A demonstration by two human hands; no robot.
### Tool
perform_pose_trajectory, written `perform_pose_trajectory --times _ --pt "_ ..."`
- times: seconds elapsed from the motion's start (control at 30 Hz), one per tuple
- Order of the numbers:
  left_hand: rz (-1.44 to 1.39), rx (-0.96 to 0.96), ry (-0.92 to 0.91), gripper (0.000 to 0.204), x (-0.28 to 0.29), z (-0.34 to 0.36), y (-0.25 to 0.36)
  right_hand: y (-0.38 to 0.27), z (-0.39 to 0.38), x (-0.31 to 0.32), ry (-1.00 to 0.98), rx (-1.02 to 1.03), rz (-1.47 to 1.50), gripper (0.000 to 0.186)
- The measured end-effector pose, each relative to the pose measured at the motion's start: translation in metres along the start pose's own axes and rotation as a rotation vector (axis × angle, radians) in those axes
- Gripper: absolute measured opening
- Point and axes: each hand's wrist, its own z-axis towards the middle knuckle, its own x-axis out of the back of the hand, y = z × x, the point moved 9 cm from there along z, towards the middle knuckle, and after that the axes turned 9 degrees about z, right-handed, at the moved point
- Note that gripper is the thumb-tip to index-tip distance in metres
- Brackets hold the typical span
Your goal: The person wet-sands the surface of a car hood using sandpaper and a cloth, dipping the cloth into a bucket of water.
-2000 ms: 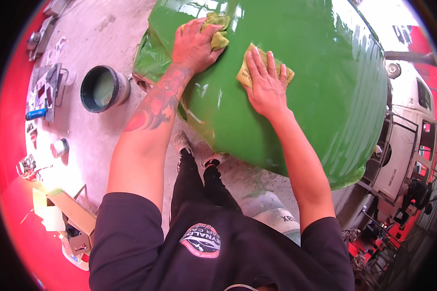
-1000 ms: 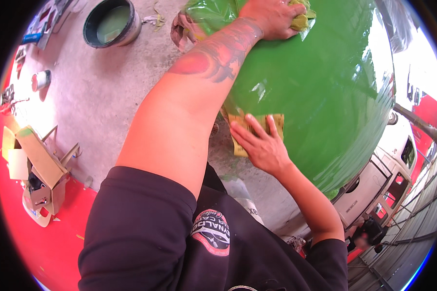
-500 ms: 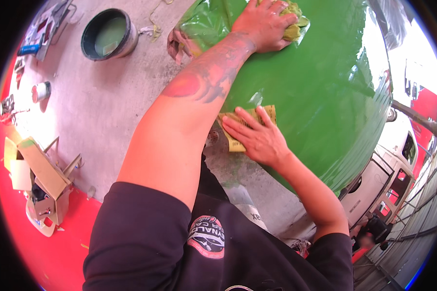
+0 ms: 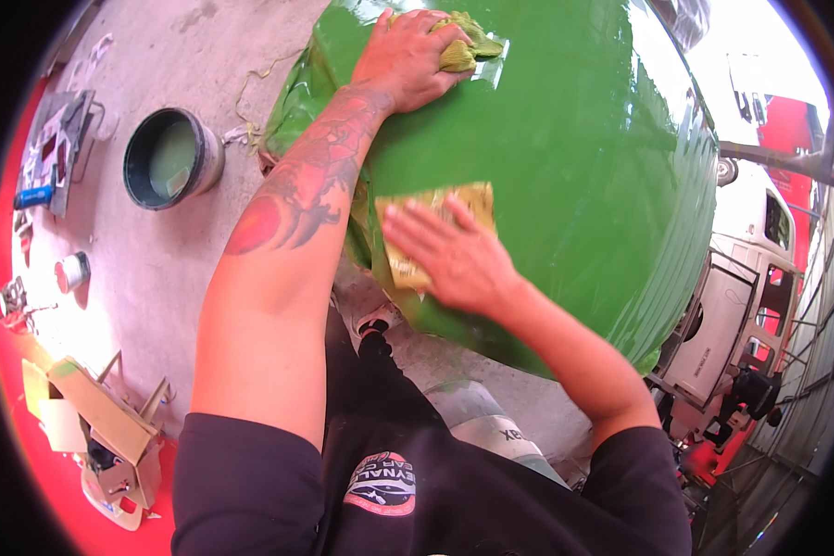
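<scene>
A crumpled yellow-green cloth [image 4: 463,44] sits under my left hand [image 4: 407,60], whose fingers curl over it on the glossy green painted panel [image 4: 565,167], near its far left part. Closer to me, my right hand [image 4: 468,264] lies flat with its fingers stretched out. It presses on a yellow sheet of sandpaper [image 4: 478,200] against the panel near its left edge. The sheet's lower corner reaches down toward the panel's near edge. My palm and fingers hide the middle of the sheet.
On the concrete floor to the left stand a black bucket [image 4: 171,157] of cloudy water and a small white can [image 4: 72,271]. An open cardboard box [image 4: 102,408] lies lower left. A clear container [image 4: 500,431] stands by my legs. At right is a white vehicle [image 4: 713,324].
The view has shifted, with the bucket and box lower in it. My right hand and the sandpaper have moved further onto the panel from its edge. My left hand stays on the cloth.
</scene>
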Motion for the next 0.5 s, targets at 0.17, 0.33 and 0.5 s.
perform_pose_trajectory --times 0.17,0.33,0.5 --pt "0.088 0.103 -0.088 0.045 -0.022 0.013 -0.019 0.119 0.063 0.074 0.242 -0.317 -0.147 0.066" --pt "0.049 0.025 0.013 0.039 -0.010 0.015 -0.012 0.054 0.017 0.047 0.073 -0.449 -0.045 0.072" --pt "-0.012 0.090 -0.019 0.039 -0.005 0.020 -0.010 0.036 -0.027 0.016 0.021 -0.276 0.060 0.078"
